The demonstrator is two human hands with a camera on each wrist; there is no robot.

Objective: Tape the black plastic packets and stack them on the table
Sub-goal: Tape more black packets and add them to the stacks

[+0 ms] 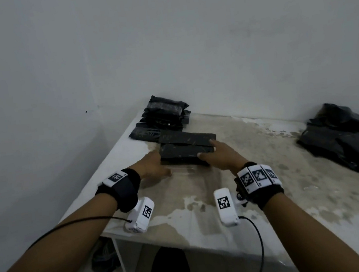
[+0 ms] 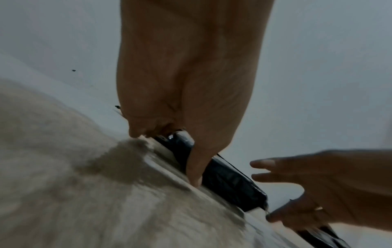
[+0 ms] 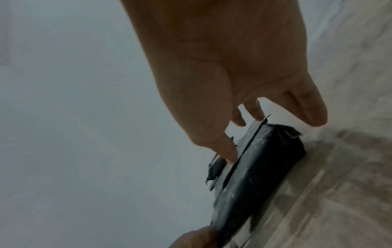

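Note:
A black packet (image 1: 185,152) lies across the middle of the white table (image 1: 248,183), with a second flat black packet (image 1: 188,138) right behind it. My left hand (image 1: 155,165) grips its left end: the thumb (image 2: 195,167) stands against the near side and the curled fingers (image 2: 144,127) wrap round the end. My right hand (image 1: 218,155) is at the right end, fingers straight and spread, one fingertip (image 3: 224,151) touching the packet's (image 3: 254,167) top. A glossy clear strip (image 1: 185,169) seems to lie on the table just in front of the packet.
Several black packets (image 1: 164,115) are stacked in the table's far left corner against the wall. A loose heap of black plastic (image 1: 352,140) covers the right side of the table. The table's left edge runs close by my left wrist.

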